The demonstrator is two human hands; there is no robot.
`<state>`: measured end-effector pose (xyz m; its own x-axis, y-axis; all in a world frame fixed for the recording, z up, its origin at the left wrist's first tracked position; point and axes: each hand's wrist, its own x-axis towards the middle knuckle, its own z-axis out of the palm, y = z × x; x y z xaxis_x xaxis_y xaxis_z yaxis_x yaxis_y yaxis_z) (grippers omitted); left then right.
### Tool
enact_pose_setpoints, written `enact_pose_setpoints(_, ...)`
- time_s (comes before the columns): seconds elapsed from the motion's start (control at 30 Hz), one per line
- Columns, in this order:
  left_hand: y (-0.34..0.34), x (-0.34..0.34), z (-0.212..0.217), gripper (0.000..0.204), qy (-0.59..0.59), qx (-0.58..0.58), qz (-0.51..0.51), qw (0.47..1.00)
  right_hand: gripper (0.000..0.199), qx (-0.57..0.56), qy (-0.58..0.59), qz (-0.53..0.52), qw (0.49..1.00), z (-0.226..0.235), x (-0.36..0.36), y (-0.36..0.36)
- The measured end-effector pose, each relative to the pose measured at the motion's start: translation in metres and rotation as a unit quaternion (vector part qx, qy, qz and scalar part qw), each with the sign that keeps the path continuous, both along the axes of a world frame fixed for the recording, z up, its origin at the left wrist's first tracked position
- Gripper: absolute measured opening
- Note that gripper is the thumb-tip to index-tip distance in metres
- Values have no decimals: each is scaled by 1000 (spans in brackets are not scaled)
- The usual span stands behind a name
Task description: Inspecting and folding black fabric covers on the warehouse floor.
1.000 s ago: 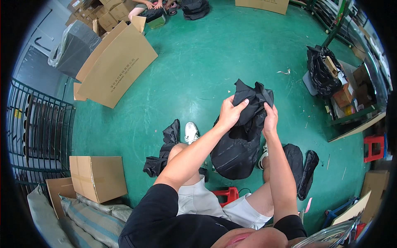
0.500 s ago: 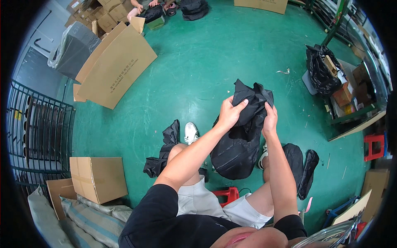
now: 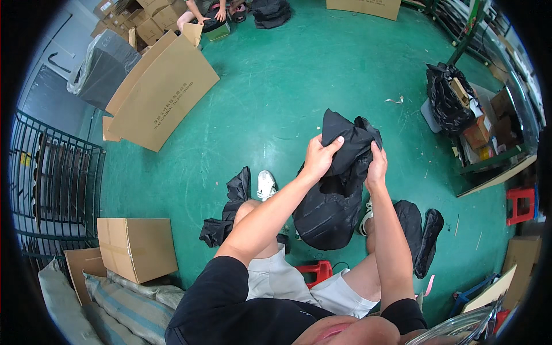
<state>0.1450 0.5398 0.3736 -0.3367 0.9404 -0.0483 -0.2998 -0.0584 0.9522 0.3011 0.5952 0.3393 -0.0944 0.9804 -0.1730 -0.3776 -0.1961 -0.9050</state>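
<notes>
Both my hands grip a piece of thin black fabric (image 3: 347, 141), holding it up in front of me at arm's length. My left hand (image 3: 321, 156) pinches its left side, thumb on top. On the right edge my right hand (image 3: 376, 165) is closed, fingers partly hidden by the cloth. Below hangs or lies a bulky, rounded black fabric bag (image 3: 328, 215) between my legs; whether it joins the held cloth I cannot tell. More black fabric pieces (image 3: 234, 198) lie by my left leg. Two flat black pieces (image 3: 409, 224) rest beyond my right leg.
A large open carton (image 3: 164, 95) leans at the far left, with a smaller carton (image 3: 141, 247) near woven sacks (image 3: 123, 302). A metal rack (image 3: 54, 178) stands left. Right are a black-lined bin (image 3: 448, 98) and red stool (image 3: 520, 206). Another person's hands (image 3: 221, 14) show at the top.
The top of the held fabric has spread a little smoother, its left corner less crumpled. My hands have barely moved. At the far end the other person's hands have shifted.
</notes>
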Motion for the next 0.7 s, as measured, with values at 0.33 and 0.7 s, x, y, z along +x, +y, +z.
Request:
enact_pose_setpoints(0.33, 4, -41, 16, 20, -139, -36, 107, 984, 38, -56, 26, -51, 997, 13, 22, 16)
enact_pose_setpoints(0.7, 4, -54, 20, 15, -171, -45, 102, 979, 26, -88, 75, -37, 993, 14, 30, 26)
